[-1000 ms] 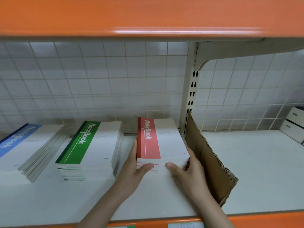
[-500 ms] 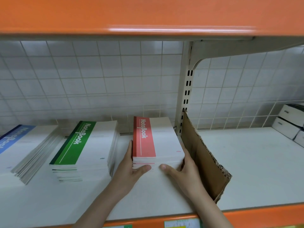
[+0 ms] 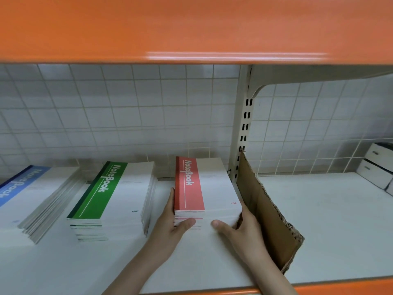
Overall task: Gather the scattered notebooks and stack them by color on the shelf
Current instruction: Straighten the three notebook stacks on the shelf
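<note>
Both hands clasp the red notebook stack (image 3: 207,194) on the white shelf (image 3: 331,220): left hand (image 3: 173,224) along its left side, right hand (image 3: 240,231) at its right corner, thumbs across the front edge. Cardboard divider (image 3: 268,213) stands just right of the grip; the green stack (image 3: 112,196) lies left, the blue stack (image 3: 32,199) farther left

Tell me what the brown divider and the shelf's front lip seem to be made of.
Brown divider: corrugated cardboard, matte; its torn front edge shows the fluting. Front lip: probably painted metal, glossy orange, judging by the bright glare streak on the matching upper shelf's edge.
</note>
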`<state>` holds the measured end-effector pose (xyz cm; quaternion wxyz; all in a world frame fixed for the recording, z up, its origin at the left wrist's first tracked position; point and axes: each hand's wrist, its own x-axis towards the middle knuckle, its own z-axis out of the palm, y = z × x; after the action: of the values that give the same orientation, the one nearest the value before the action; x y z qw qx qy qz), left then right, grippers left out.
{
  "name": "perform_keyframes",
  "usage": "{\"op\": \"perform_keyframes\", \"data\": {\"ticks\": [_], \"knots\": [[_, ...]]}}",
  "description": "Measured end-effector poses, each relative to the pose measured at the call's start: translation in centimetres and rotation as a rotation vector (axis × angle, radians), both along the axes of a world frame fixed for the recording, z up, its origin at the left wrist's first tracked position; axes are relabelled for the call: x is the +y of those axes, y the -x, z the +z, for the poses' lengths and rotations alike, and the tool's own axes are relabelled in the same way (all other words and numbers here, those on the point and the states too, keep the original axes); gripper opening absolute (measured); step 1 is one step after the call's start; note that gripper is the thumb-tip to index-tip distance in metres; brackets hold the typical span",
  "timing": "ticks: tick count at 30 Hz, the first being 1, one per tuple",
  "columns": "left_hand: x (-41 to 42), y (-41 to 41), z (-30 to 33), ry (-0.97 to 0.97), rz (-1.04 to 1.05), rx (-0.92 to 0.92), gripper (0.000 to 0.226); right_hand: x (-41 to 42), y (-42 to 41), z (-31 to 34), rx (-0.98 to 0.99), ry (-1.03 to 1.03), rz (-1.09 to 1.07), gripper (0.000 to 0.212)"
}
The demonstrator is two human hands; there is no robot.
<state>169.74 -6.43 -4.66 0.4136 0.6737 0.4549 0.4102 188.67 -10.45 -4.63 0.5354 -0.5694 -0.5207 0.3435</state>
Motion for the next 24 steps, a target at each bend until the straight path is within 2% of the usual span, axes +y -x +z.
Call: {"op": "perform_keyframes", "data": {"ticks": [4, 8, 13, 19, 22, 24], "knots": [[0.00, 0.77, -0.22, 0.023, -0.041, 0.027, 0.088, -0.31, -0.03, 0.08, -0.019, 0.060, 0.024, 0.055], [0.04, 0.67, -0.57, -0.042, -0.016, 0.117, 0.070, -0.24, -0.23, -0.12, -0.070, 0.069, 0.018, 0.041], [0.06, 0.37, -0.67, -0.042, 0.005, 0.093, 0.069, -0.01, -0.35, -0.49, -0.122, 0.069, -0.009, 0.035], [0.23, 0.79, -0.60, -0.089, 0.050, 0.147, 0.070, 0.05, -0.40, -0.45, -0.123, 0.079, -0.003, 0.047], [0.10, 0.99, -0.63, -0.058, 0.018, 0.203, 0.080, 0.03, -0.46, -0.56, -0.178, 0.108, 0.017, 0.059], [0.04, 0.87, -0.72, -0.046, 0.021, 0.218, 0.086, 0.18, -0.56, -0.79, -0.212, 0.103, 0.004, 0.060]]}}
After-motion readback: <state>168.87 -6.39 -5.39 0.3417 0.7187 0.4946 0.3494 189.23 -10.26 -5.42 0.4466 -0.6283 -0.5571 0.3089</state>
